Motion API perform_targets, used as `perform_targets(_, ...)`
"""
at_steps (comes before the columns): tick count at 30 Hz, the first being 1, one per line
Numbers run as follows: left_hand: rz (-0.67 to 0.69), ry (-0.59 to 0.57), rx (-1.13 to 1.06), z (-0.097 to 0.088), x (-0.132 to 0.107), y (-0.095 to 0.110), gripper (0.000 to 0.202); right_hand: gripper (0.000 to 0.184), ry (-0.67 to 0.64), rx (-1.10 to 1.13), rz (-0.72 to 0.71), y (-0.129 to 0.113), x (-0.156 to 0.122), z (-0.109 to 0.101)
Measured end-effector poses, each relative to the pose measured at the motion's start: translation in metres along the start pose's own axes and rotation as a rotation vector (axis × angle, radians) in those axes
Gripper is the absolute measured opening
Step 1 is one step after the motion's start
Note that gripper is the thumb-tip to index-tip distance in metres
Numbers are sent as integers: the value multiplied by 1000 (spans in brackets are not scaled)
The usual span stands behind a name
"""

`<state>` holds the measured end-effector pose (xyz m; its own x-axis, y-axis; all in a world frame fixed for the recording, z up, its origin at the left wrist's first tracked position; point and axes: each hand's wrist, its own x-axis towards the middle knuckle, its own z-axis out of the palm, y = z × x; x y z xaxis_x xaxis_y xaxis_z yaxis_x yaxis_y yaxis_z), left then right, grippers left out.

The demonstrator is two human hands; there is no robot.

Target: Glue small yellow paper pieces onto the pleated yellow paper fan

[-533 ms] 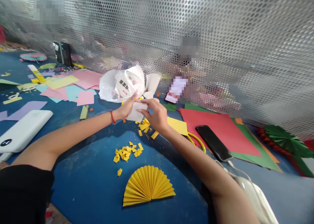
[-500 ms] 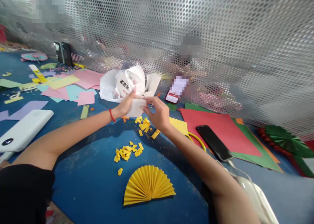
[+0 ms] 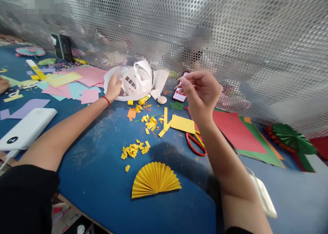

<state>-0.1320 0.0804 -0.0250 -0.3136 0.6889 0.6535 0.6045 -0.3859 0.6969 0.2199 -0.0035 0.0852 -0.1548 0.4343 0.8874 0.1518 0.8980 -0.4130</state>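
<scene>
Left hand [image 3: 112, 87]: fingers spread and laid flat on the crumpled side of the plastic bag [image 3: 137, 80], gripping nothing; a red string bracelet [image 3: 106, 100] circles the wrist. The bag, thin, white and printed with dark characters, lies at the far edge of the bench [image 3: 102, 186], against the perforated metal screen [image 3: 243, 39].

Right hand [image 3: 202, 92]: raised above the bench right of the bag, thumb and forefinger closed narrowly on a small white scrap [image 3: 183, 79]; what the scrap is made of cannot be told.

Between the hands, just beside the bag: a yellow glue stick [image 3: 144, 99] and a pale egg-shaped lump [image 3: 162, 100]. Nearer in, loose yellow paper clippings [image 3: 134, 150] lie scattered on the scuffed blue surface beside a flat yellow sheet [image 3: 182, 124]. Red-handled scissors [image 3: 196, 143] are partly hidden by the right forearm.

Toward the near edge: a pleated yellow fan [image 3: 155, 179], half-round and lying flat.

Right side: a smooth red sheet [image 3: 235, 131] overlapping green paper, then a pleated green fan [image 3: 292, 138] near the far right corner.

Left side: pink paper sheets [image 3: 89, 75], a glossy white power bank [image 3: 25, 128], and a dark phone [image 3: 61, 47] propped upright against the screen.
</scene>
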Motion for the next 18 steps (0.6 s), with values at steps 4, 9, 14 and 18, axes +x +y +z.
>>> perform_targets(4,100,54,9,-3,-10,46,42,9,-321,-185,-6,-7,0,1)
perform_targets(9,99,-46,6,7,-64,84,24,21,-852,-458,9,15,-31,34)
perform_targets(14,10,-341,70,18,-107,73,23,35,-952,-546,105,62,-59,73)
perform_targets(18,19,-484,134,17,-109,72,36,45,-959,-512,188,89,-56,93)
